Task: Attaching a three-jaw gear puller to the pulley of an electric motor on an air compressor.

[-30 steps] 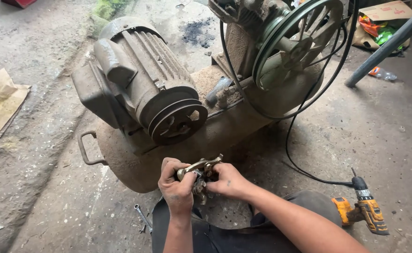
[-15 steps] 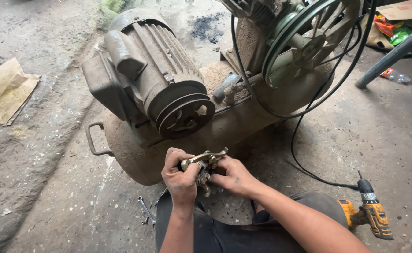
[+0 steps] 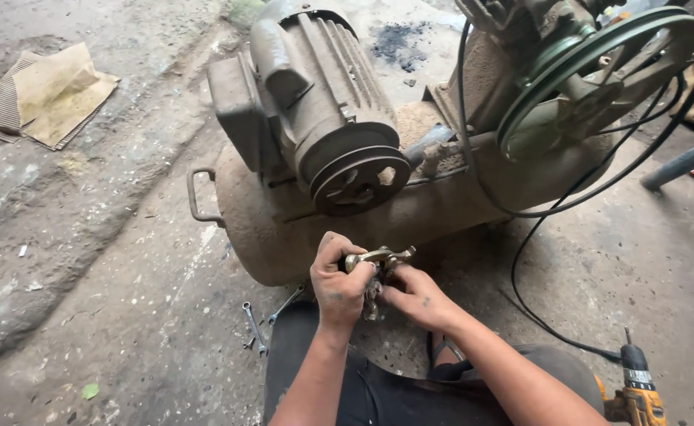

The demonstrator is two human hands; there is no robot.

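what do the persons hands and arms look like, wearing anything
Both arms are bare to as far up as the frame shows: no sleeves, gloves, watch or rings visible. The left hand and right hand carry dark greasy smudges on the knuckles and fingers. Dark trousers show below the arms.

Repair workshop: rusty air compressor [image 3: 410, 197], spanners [image 3: 254, 327], cordless drill [image 3: 639, 386], stained concrete floor [image 3: 110, 260].

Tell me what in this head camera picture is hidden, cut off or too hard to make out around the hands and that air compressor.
- Small brass-coloured metal fitting: its lower part is covered by the left hand and right hand.
- Orange and black cordless drill: cut off by the bottom edge.
- Large green belt wheel on the rusty air compressor tank: cut off by the top edge.
- Steel spanners on the floor: partly hidden behind the person's knee.
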